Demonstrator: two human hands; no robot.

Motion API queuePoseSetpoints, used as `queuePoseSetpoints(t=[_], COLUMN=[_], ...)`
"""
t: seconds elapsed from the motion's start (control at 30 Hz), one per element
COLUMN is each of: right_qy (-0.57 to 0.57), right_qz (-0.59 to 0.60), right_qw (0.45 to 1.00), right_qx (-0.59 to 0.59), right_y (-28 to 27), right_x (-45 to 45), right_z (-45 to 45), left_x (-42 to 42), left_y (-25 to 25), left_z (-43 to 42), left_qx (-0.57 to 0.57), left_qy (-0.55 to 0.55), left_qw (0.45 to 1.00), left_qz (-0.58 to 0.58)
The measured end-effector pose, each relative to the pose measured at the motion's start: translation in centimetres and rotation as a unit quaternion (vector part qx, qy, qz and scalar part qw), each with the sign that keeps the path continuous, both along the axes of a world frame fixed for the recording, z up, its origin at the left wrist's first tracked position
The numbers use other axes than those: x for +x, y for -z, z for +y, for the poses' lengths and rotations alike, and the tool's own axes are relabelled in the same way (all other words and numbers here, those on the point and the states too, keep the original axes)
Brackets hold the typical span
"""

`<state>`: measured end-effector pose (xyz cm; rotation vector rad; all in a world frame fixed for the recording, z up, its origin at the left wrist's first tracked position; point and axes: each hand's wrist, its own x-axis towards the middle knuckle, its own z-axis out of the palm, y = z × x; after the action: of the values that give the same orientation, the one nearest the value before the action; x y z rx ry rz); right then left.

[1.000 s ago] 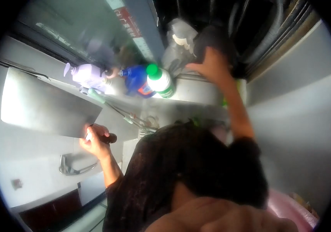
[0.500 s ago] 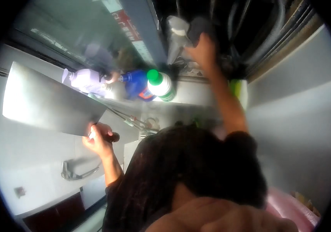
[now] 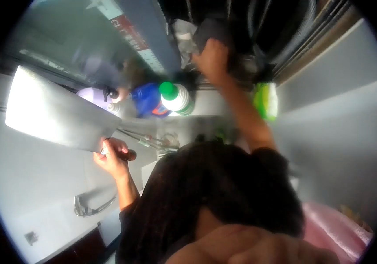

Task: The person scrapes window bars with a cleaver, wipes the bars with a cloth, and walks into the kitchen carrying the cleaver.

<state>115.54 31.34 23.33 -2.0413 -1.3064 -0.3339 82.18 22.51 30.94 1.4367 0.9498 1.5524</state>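
My left hand [image 3: 113, 159] is closed round the dark handle of a cleaver [image 3: 60, 110]. Its broad, bright blade points up and to the left, in front of the wall and the bottles. My right arm stretches over the sill, and my right hand [image 3: 215, 59] has its fingers round a dark grey, rounded thing [image 3: 215, 33] whose kind I cannot make out. Just left of that hand is a crumpled, pale translucent piece [image 3: 185, 39], perhaps plastic. My fingertips on the dark thing are partly hidden.
On the ledge stand a white bottle with a green cap [image 3: 177, 99], a blue bottle [image 3: 148, 100] and a lilac pump bottle [image 3: 92, 97]. A green-and-white packet [image 3: 265, 101] is at the right. Hoses [image 3: 142, 137] run below; a pink cloth [image 3: 333, 231] hangs lower right.
The view has shifted, so the ledge, bottles and my right hand appear farther left. The cleaver stays in my left hand, and my right hand stays at the dark grey thing.
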Motion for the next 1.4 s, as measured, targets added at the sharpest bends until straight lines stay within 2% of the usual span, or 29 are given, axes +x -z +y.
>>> queuePoseSetpoints(t=[0.17,0.23,0.27,0.3,0.37,0.4,0.43,0.5,0.53,0.6,0.7,0.77,0.83,0.87,1.0,1.07,1.1,1.17,1.2,1.27,1.3,1.37,1.4], right_qy=[-0.039,-0.084,-0.075,-0.074,-0.024,-0.011,-0.011,-0.021,-0.02,-0.146,-0.155,-0.145,-0.138,-0.135,-0.187,-0.253,-0.252,-0.127,-0.131,-0.07,-0.073,-0.131,-0.129], right_qz=[-0.02,0.093,0.188,0.188,0.271,0.208,0.208,0.078,0.078,0.022,0.038,0.004,0.003,0.01,0.015,0.085,0.085,0.135,0.136,0.111,0.111,0.035,0.037], right_qw=[0.999,0.992,0.979,0.979,0.96,0.974,0.974,0.997,0.996,0.989,0.987,0.988,0.989,0.99,0.982,0.962,0.962,0.982,0.981,0.991,0.991,0.986,0.986], right_qx=[0.008,-0.013,-0.023,-0.022,0.06,0.086,0.085,0.021,0.022,0.024,0.01,0.045,-0.049,-0.044,-0.01,0.06,0.063,0.039,0.038,0.023,0.023,-0.098,-0.098], right_y=[0.5,-0.3,-1.2,-1.4,-1.4,-1.3,-1.5,-2.6,-2.4,-1.6,0.0,2.7,5.4,4.9,4.0,4.0,3.2,1.0,1.0,1.2,1.3,2.2,3.8], right_x=[1.0,1.3,1.5,1.7,2.1,2.1,1.7,0.6,0.2,-1.1,-1.6,-1.8,-2.2,-2.2,-0.9,0.0,0.2,0.2,0.5,1.1,1.2,1.5,1.3], right_z=[-2.0,-3.8,-4.5,-5.3,-6.3,-6.5,-6.9,-7.2,-6.8,-5.4,-2.8,0.3,2.6,2.5,0.5,-1.6,-3.2,-7.2,-8.8,-11.1,-11.2,-11.3,-10.6], left_x=[1.2,1.3,1.3,1.2,1.0,1.1,1.3,1.5,1.6,1.8,1.4,1.3,1.5,1.7,2.2,2.2,2.0,1.5,1.4,1.5,1.4,1.3,1.3], left_y=[-0.8,-1.0,-0.9,-0.8,-0.5,-0.5,-0.6,-0.7,-0.7,-0.6,-0.2,0.2,0.2,0.1,-0.6,-0.9,-0.9,-0.8,-0.9,-1.2,-1.1,-0.9,-1.0], left_z=[0.6,1.0,1.2,1.4,2.0,2.2,2.3,2.7,3.1,3.7,4.4,4.6,4.5,4.4,3.7,3.3,3.2,2.8,2.5,1.8,1.7,1.4,1.2], left_qx=[-0.019,-0.011,-0.006,-0.005,0.03,0.029,0.029,0.029,0.031,0.033,0.018,0.013,0.005,0.001,0.004,-0.011,-0.008,0.01,0.009,0.008,0.008,0.02,0.02], left_qy=[-0.003,0.002,0.004,0.005,0.034,0.033,0.024,0.018,0.009,0.001,0.027,0.018,0.012,0.0,0.007,0.01,0.011,0.01,0.005,-0.013,-0.015,-0.004,-0.001], left_qw=[1.0,1.0,1.0,1.0,0.999,0.999,0.999,0.999,0.999,0.999,0.999,1.0,1.0,1.0,1.0,1.0,1.0,1.0,1.0,0.999,0.999,0.999,0.999], left_qz=[0.013,0.014,0.015,0.014,0.006,0.005,0.01,0.016,0.017,0.017,0.021,0.009,0.014,0.015,0.004,-0.011,-0.01,0.027,0.028,0.028,0.028,0.026,0.028])
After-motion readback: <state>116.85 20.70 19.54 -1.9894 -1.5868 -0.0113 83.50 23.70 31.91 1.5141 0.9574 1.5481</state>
